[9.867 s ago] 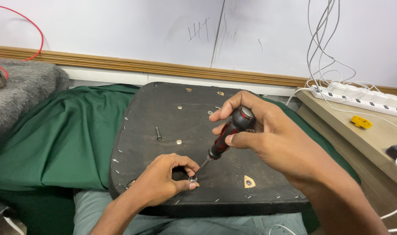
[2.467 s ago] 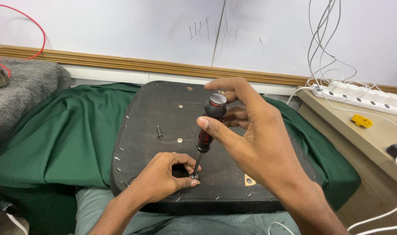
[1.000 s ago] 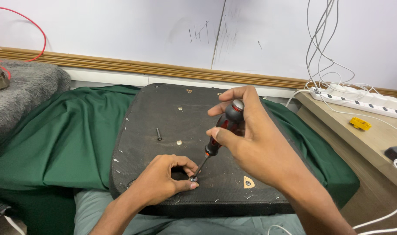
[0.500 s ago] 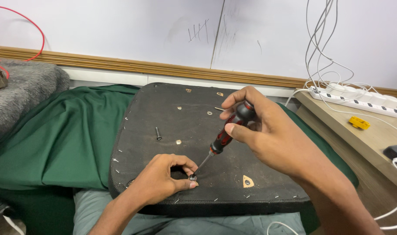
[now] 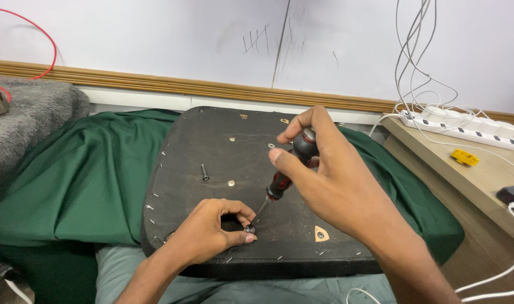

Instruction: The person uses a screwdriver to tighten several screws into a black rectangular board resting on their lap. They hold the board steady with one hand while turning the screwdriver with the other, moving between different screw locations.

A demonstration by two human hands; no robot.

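1. A small screw (image 5: pixel 249 229) stands on the near edge of a black seat board (image 5: pixel 212 141), with the screwdriver (image 5: pixel 285 169) tip set on it.
2. The left hand (image 5: pixel 209 231) pinches the screw between thumb and forefinger.
3. The right hand (image 5: pixel 330 180) wraps its fingers around the red-and-black handle, tilted.
4. A loose bolt (image 5: pixel 204 171) lies farther back; green cloth (image 5: pixel 82 174) lies under the board.

An informal workshop corner is suggested by a marked whiteboard wall (image 5: pixel 155 39), a power strip (image 5: pixel 465 126) and tangled white cables (image 5: pixel 417 62).
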